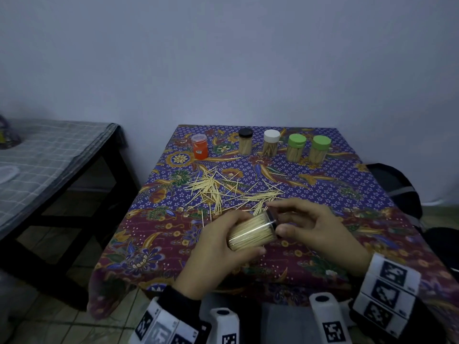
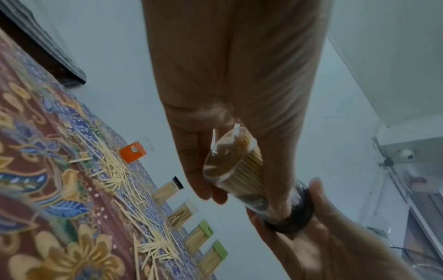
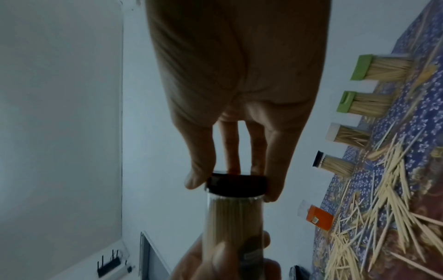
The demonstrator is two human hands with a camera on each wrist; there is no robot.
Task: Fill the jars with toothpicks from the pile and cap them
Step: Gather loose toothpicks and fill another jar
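The left hand (image 1: 218,256) wraps its fingers around a clear jar (image 1: 250,232) packed with toothpicks, holding it tilted on its side above the near edge of the table (image 1: 372,175). The right hand (image 1: 320,234) grasps the black cap (image 3: 236,184) at the jar's mouth, thumb and fingers curled round its rim. In the head view the cap is mostly hidden behind those fingers; whether it is fully seated cannot be told. The jar's base is covered by the left palm there, and blurred in the left wrist view.

The loose toothpick pile (image 1: 231,192) lies scattered over the middle of the patterned tablecloth. Along the far edge stand five capped jars: an orange jar (image 1: 200,146) towards the far left corner, then a black-capped jar (image 1: 245,144), a white-capped jar (image 1: 270,142) and two green-capped jars (image 1: 308,148) towards the far right corner. The small label on the orange jar is too small to read.
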